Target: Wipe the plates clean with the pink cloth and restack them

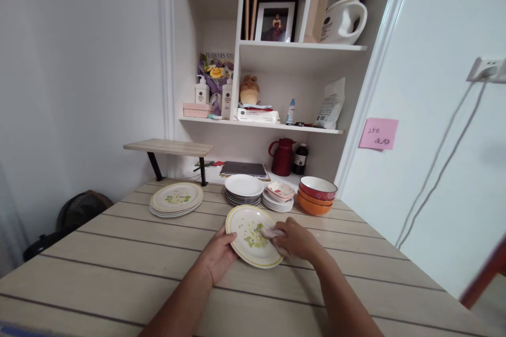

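A cream plate [242, 221] with a yellow rim and a green leafy print is tilted up above the table, facing me. My left hand [221, 254] grips its left edge, thumb over the rim and the other fingers behind. Bunched in my right hand [295, 239] is a pale greyish-pink cloth [272, 233], which touches the plate's face right of its middle. To the left lies a stack of similar plates [176, 199]. Behind the held plate stands a stack of plates [244, 186] with a white one on top.
Small white plates [278, 204] carry a patterned square dish [280, 190]. Right of them are stacked red and orange bowls [316, 196]. A red jug [282, 157], dark bottle [300, 159] and laptop [244, 169] stand behind. A small raised shelf [169, 147] is at the table's back left.
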Demonstrator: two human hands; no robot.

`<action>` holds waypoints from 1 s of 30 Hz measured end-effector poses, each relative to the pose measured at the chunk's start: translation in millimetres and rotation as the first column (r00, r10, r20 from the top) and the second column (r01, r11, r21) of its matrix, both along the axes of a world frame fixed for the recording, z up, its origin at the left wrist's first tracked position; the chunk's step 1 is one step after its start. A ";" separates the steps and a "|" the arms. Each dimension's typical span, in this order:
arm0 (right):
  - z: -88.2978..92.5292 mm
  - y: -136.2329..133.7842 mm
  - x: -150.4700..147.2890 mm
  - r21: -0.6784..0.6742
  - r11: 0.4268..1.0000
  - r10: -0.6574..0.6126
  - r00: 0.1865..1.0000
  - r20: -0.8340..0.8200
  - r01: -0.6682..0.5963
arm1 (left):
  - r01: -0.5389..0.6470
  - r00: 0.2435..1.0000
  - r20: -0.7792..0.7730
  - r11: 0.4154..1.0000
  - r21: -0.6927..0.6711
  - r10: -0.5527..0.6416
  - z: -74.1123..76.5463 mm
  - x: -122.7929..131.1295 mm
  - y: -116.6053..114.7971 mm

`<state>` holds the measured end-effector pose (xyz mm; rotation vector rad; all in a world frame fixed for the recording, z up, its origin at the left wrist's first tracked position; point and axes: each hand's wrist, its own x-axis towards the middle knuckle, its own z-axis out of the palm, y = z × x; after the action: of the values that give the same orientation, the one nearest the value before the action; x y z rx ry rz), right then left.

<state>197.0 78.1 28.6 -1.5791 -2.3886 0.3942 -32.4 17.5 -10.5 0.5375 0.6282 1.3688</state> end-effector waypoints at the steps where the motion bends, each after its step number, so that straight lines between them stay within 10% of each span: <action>1: 3.1 -5.6 -2.0 -0.022 0.998 0.061 0.998 0.019 -0.061 | 0.005 1.000 0.007 1.000 -0.002 -0.005 -0.2 0.0 0.2; 7: 1.6 -25.5 -42.8 0.038 0.888 0.459 0.884 -0.086 -0.458 | 0.080 0.996 0.045 0.995 0.062 -0.083 2.5 0.7 -2.3; 14: -13.9 -5.1 -76.6 0.258 0.961 0.161 0.964 -0.212 -0.104 | 0.110 0.994 0.014 0.992 0.059 -0.111 2.9 3.7 -1.2; 21: -9.0 10.4 -31.2 0.157 0.975 -0.155 0.988 -0.017 0.156 | 0.012 0.999 -0.044 1.000 -0.002 -0.012 -4.6 1.4 2.4; 30: 3.1 -17.5 -24.4 0.006 0.972 0.234 0.972 0.025 -0.235 | 0.040 0.997 -0.063 0.999 -0.002 -0.040 -4.9 -1.1 2.2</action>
<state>172.6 60.6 31.7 -1.3076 -2.6009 0.4109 -33.5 19.6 -15.4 0.5916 0.6653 1.3186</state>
